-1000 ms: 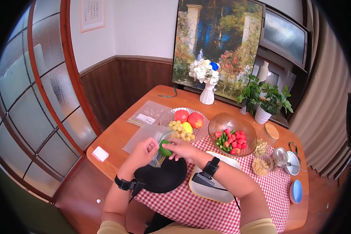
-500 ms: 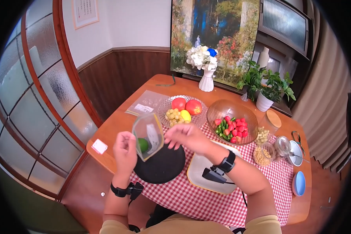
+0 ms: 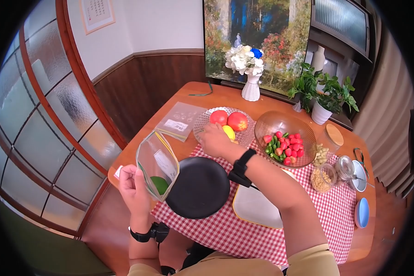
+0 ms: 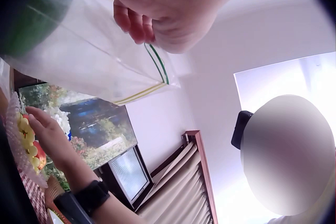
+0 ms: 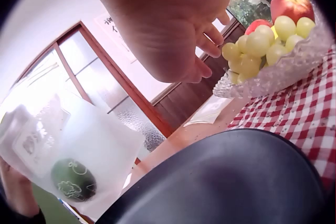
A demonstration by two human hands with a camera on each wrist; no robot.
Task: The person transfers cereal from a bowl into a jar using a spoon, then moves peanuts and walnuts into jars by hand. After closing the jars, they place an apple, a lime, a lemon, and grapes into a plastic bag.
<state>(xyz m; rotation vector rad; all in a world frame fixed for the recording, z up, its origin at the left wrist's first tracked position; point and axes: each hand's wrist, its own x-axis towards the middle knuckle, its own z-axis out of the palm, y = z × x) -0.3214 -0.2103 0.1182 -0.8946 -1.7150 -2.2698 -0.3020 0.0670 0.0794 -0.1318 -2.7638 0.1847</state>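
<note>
A clear zip bag (image 3: 148,155) hangs upright with its mouth spread, and my left hand (image 3: 135,189) pinches it by the edge. Inside, at the bottom, lies a round green fruit (image 3: 159,185), also visible through the plastic in the right wrist view. My right hand (image 3: 217,141) reaches over the near left side of a cut-glass fruit bowl (image 5: 283,80), fingers loosely extended beside the pale green grapes (image 5: 257,45). It hides most of the grapes in the head view. Two red fruits (image 3: 237,121) and a yellow fruit (image 3: 228,133) share the bowl.
Below the hands sit a black round plate (image 3: 198,188) and a white tray (image 3: 257,207) on a checked cloth (image 3: 221,230). To the right are a brown glass bowl (image 3: 262,126) of red and green produce, jars and a blue bowl (image 3: 362,212). Another flat bag (image 3: 179,120) lies behind.
The green fruit went from the right hand into the bag. My left hand moved left with the bag, while the right hand left it and moved to the fruit bowl.
</note>
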